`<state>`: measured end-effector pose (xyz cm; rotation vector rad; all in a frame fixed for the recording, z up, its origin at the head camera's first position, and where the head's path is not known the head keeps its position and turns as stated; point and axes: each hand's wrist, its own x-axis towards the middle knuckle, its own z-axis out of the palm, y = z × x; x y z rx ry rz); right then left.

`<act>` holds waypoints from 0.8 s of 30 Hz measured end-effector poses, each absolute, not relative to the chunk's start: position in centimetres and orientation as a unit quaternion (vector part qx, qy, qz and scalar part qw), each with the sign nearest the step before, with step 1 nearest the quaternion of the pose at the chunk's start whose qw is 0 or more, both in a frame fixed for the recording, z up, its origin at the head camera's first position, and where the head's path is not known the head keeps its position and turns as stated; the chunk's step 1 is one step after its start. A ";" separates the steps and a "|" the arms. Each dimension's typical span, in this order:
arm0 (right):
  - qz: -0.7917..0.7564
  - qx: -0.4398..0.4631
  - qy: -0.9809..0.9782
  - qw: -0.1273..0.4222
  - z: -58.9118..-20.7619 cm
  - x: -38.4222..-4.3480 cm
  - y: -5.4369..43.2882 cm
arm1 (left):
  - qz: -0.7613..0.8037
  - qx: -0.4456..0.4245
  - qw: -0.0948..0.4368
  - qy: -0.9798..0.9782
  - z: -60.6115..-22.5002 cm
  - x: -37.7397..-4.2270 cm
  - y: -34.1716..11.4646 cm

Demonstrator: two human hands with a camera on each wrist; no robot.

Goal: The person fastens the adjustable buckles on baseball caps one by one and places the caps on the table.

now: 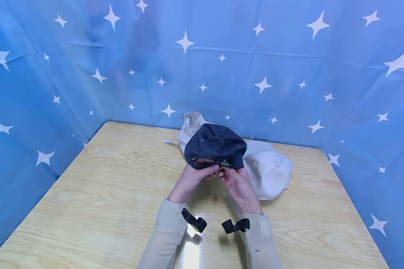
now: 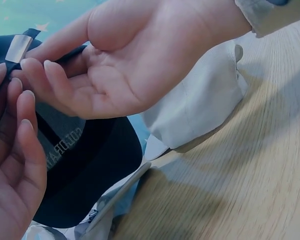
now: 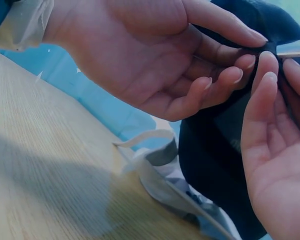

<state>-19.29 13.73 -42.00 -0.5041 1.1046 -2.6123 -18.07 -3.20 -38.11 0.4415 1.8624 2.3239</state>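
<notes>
A navy baseball cap (image 1: 215,144) is held up over the table, its crown towards the backdrop and its back strap towards me. On the strap shows a shiny metal buckle (image 2: 18,48). My left hand (image 1: 192,179) pinches the strap beside the buckle, thumb on top. From the other side my right hand (image 1: 239,186) pinches the strap end close to the buckle. Both hands' fingertips nearly meet there; in the left wrist view my right palm (image 2: 135,60) faces the camera. Pale lettering shows inside the cap.
Behind the navy cap lies a white cap (image 1: 188,129) with its strap undone. Another white cap (image 1: 269,170) rests to the right, partly overlapped. All this is near the back of a wooden table (image 1: 104,194), against a blue star-patterned backdrop (image 1: 205,67).
</notes>
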 end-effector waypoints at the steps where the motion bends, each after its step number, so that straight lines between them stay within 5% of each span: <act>1: -0.900 -0.173 0.378 0.130 -42.0 -19.3 13.7 | 0.770 0.147 0.066 0.617 -38.1 -18.1 -3.2; 24: -0.907 -0.171 0.362 0.128 -41.9 -19.2 14.2 | 0.774 0.146 0.070 0.613 -38.4 -18.2 -3.9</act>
